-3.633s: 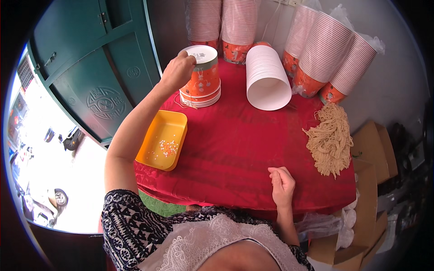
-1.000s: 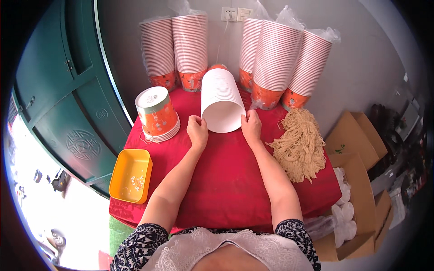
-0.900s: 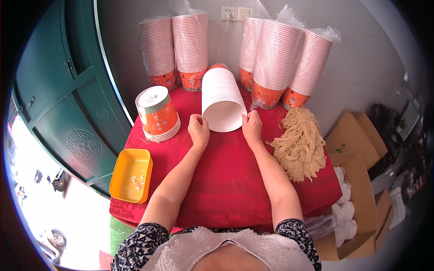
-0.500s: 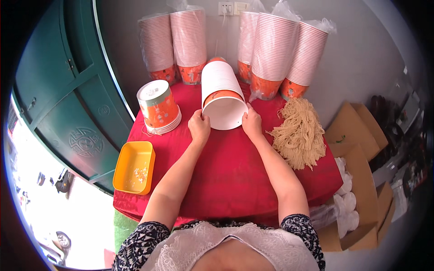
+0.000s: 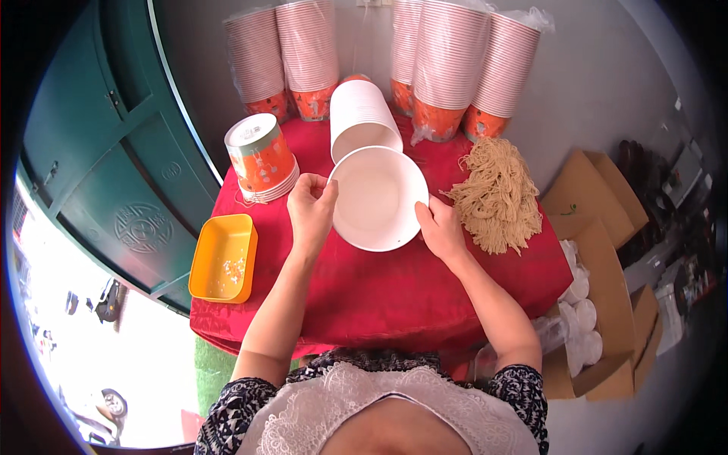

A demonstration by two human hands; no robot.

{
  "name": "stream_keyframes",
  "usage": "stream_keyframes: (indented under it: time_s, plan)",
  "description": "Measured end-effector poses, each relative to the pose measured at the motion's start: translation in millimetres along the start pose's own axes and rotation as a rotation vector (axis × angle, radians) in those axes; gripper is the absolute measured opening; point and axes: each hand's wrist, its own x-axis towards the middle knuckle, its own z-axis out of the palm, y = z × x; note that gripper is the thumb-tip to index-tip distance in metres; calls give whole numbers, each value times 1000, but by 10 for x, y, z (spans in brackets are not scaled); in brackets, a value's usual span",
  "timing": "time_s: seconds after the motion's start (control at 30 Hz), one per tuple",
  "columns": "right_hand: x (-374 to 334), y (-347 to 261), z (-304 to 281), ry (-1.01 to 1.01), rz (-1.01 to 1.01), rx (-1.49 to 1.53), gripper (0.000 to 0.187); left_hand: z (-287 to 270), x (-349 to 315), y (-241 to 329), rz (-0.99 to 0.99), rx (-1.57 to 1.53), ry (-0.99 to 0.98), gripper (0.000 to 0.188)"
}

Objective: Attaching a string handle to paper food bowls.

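So the right hand (image 5: 441, 227) is gripping the rim of a white-lined paper bucket (image 5: 379, 199), thumb lying over the edge, and the bucket's mouth is facing the camera. The left hand (image 5: 309, 216) is bunching its fingers narrow right at the opposite rim; can't tell if they're actually pinching it. The bucket's sitting between both sets of fingers, and just beyond them a nested bucket stack (image 5: 360, 106) is lying on its side. Left of the left fingers, some upside-down orange buckets (image 5: 262, 163) are standing, with a yellow plastic tray (image 5: 214, 258) sitting nearer the body. Right of the right fingers, beige string (image 5: 497, 199) is lying heaped on the red tablecloth (image 5: 364, 303).
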Motion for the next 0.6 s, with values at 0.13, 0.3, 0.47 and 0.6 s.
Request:
stream_keyframes:
  time_s: [0.13,0.3,0.47,0.6]
  plan:
    - [-184,-100,-108,8,-83,-4,31,-53,-110,178,16,-81,-43,14]
    - [-176,100,-211,-88,-4,95,28,-280,-241,364,338,-116,-327,16]
    - [16,245,-229,-190,-42,260,28,-437,-353,696,609,316,-690,93]
    - [186,116,-41,-265,-69,230,25,-370,-467,773,581,629,-740,114]
